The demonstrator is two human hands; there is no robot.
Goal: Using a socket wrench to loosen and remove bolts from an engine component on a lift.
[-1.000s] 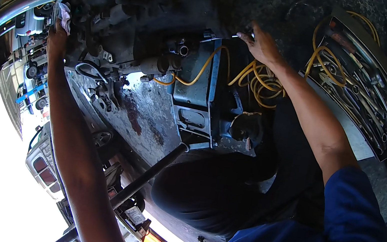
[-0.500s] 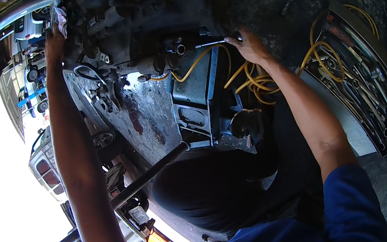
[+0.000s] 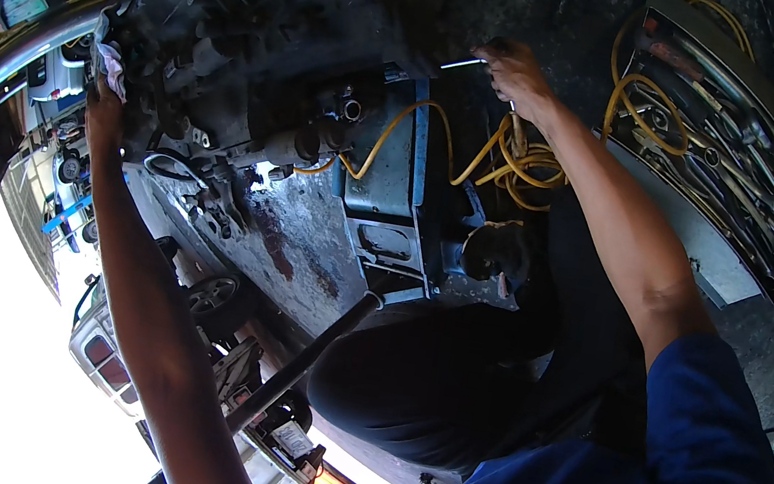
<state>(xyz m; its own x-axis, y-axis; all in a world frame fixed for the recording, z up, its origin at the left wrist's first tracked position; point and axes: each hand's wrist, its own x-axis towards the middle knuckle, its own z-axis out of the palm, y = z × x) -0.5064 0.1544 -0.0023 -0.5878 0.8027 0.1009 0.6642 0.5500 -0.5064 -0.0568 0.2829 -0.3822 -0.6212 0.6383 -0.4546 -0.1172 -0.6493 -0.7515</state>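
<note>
A pale crumpled rag [image 3: 111, 69] is pinched in my left hand [image 3: 104, 114], up at the left side of a large dark metal gearbox-like casing [image 3: 226, 44]. My right hand [image 3: 521, 83] is closed around a slim silver metal tool [image 3: 463, 64]. Its shaft points left toward the casing, apart from it, and a short metal piece also shows below the fingers. The tool's exact kind is hidden by the grip. Beneath the casing stands a blue floor jack [image 3: 387, 176], its long dark handle [image 3: 302, 360] slanting down toward the lower left.
A long metal toolbox [image 3: 748, 264] full of wrenches and other hand tools lies at the right. Coiled yellow hose [image 3: 524, 178] runs beside the jack and over the box. My bent knee [image 3: 396, 375] is close to the jack. Parked vehicles [image 3: 111, 355] show at the left.
My right hand has moved rightward, drawing the metal tool away from the casing, and its fingers have curled differently around it. My left hand stays at the casing with the rag.
</note>
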